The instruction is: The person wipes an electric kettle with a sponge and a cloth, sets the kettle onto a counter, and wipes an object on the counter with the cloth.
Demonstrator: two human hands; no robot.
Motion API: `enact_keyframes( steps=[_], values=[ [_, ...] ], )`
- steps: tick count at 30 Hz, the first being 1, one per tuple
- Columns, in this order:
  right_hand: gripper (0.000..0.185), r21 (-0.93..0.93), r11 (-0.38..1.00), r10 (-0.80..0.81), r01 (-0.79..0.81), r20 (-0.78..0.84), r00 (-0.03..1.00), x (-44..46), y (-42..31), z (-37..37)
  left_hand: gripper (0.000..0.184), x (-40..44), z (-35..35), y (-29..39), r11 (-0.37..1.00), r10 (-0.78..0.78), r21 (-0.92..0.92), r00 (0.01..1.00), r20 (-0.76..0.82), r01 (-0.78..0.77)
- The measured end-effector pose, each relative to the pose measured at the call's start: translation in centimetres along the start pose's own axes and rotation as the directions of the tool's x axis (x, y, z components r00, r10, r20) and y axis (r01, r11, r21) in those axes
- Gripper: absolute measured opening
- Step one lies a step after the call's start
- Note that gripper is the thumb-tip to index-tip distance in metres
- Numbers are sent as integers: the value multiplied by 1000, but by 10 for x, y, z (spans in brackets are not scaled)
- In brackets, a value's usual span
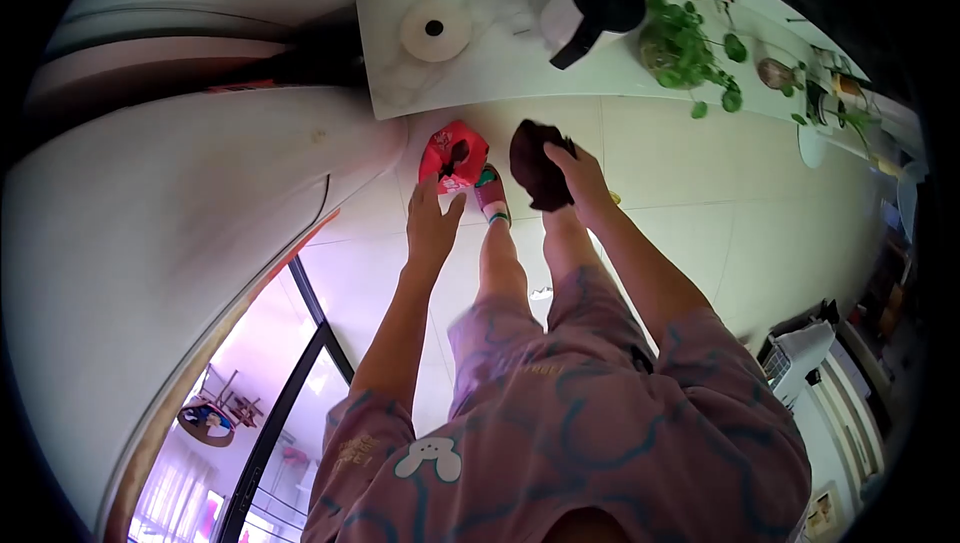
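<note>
My right hand (pixel 582 181) grips a dark maroon, limp piece that looks like cloth (pixel 538 171), held up above the floor in front of my right leg. Its exact kind does not show. My left hand (pixel 430 223) has its fingers apart and holds nothing. Just beyond its fingertips is a red plastic bag (pixel 470 139) with an open top and something dark inside. Whether the fingers touch the bag, I cannot tell. Beside the bag is my foot in a slipper (pixel 490 191); my other foot is hidden behind the maroon piece.
A white counter (pixel 500 83) runs along the front, bearing a kettle (pixel 563 18), a round pale disc (pixel 455 28) and a leafy plant (pixel 685 43). To the left stands a large white cabinet-like surface (pixel 200 223), with a dark-framed glass door (pixel 290 383) below it.
</note>
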State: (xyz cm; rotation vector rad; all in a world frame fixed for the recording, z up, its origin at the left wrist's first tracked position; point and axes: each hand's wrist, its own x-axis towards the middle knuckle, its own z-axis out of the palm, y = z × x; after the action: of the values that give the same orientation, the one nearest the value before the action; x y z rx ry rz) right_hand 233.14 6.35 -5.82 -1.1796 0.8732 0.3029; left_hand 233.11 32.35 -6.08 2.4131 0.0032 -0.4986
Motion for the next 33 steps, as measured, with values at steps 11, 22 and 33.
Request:
enact_keyframes(
  steps=[11, 22, 33],
  values=[
    [42, -898, -135, -626, 418, 405, 666, 199, 35, 92, 69, 243, 73, -25, 987, 129, 137, 922, -366, -84],
    [35, -778, -121, -682, 616, 516, 518, 231, 58, 54, 61, 310, 95, -33, 980, 84, 201, 921, -381, -6],
    [41, -690, 125, -748, 713, 406, 524, 224, 14, 89, 105, 307, 72, -44, 978, -90, 169, 977, -191, 123]
  ],
)
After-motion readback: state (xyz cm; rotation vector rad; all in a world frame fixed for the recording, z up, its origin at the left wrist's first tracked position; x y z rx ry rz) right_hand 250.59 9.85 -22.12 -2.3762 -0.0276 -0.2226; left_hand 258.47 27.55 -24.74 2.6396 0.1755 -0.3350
